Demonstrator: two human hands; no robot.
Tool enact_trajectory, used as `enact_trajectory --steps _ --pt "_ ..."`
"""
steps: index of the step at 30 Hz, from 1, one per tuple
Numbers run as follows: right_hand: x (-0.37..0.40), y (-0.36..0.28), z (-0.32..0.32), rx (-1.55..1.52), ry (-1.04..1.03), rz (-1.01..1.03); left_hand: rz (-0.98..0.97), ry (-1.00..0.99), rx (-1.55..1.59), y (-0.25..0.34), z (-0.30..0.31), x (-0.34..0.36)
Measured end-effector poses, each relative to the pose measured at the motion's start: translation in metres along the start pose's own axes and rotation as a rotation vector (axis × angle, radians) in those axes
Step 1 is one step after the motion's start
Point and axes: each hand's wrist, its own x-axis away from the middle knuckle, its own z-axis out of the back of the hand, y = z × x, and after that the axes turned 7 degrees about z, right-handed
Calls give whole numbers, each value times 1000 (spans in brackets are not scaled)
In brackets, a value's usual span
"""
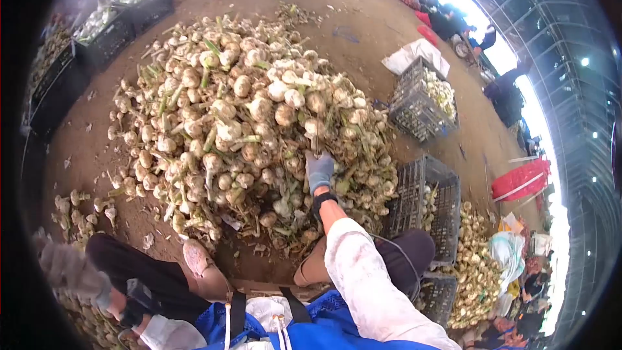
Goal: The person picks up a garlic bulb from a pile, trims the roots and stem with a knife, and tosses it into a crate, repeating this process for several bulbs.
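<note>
My right hand [319, 172], in a grey-blue glove, reaches over the front right of a big heap of garlic bulbs [259, 110] with stems and dry leaves on them. Its fingers are closed round a thin, knife-like tool [317, 135] that points away from me across the bulbs. At the lower left, my left hand [103, 285] is out by my knee, above more garlic on the ground. Motion smears it, so its fingers and anything in them cannot be made out.
Black crates [424, 191] stand to my right, one holding some garlic. Farther back is a filled crate [424, 100] with a white sack [418, 57]. Another garlic pile [476, 272] lies at right, near a red mesh bag [520, 180]. Crates [107, 42] line the left. Other people work at far right.
</note>
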Motion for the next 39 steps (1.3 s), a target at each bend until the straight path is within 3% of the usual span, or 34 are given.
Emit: enact_trajectory --steps 2,4,6,7,8,9,10,11,12,14,15,17,18,20,21,22,24,25,26,28,32,34,38,39 --pt "-13 20 -33 5 94 46 -39 278 -341 -44 26 0" --pt "-20 21 -23 -45 -57 -45 -5 906 -390 -84 63 3" --pt "-14 -3 11 -74 -138 -69 243 1057 -623 -155 79 -13" --pt "-1 -21 32 -258 -191 -87 386 906 -748 -185 74 -10" --pt "16 -35 51 -437 -253 -109 554 992 -776 -213 85 -3" --pt "38 -47 67 -386 -314 -77 640 742 -1002 -234 98 12" --pt "64 -58 80 -335 -376 -47 736 877 -648 -256 95 12" --pt "91 -70 95 -365 -452 25 868 730 -785 -271 91 13" --pt "117 -79 106 -397 -530 97 908 814 -442 -281 86 17" --pt "160 -83 116 -327 -430 604 735 481 -580 -290 95 28" --pt "168 -86 121 -337 -443 596 742 496 -586 -295 115 47" --pt "175 -90 133 -146 -613 718 589 324 -751 -298 156 86" --pt "169 -93 146 -445 -572 580 599 328 -761 -291 131 68" --pt "151 -99 165 -278 -469 633 749 624 -901 -285 87 34" --pt "143 -101 169 -169 -446 741 689 692 -650 -289 95 43" --pt "137 -104 172 -167 -438 724 707 684 -649 -294 101 47" --pt "131 -109 177 97 -530 902 648 291 -1421 -298 96 43" --pt "131 -109 175 120 -562 891 759 403 -1201 -296 88 42" --pt "132 -109 174 111 -563 887 765 404 -1207 -293 94 47" --pt "135 -110 171 186 -602 927 578 -97 -1750 -283 112 62" --pt "134 -96 163 224 -598 960 601 24 -1543 -288 89 63" --pt "134 -80 154 122 -571 976 854 345 -1093 -288 97 74" --pt "132 -70 154 50 -550 981 712 176 -1297 -289 107 81" --pt "130 -62 149 54 -537 968 853 365 -1098 -289 79 57"
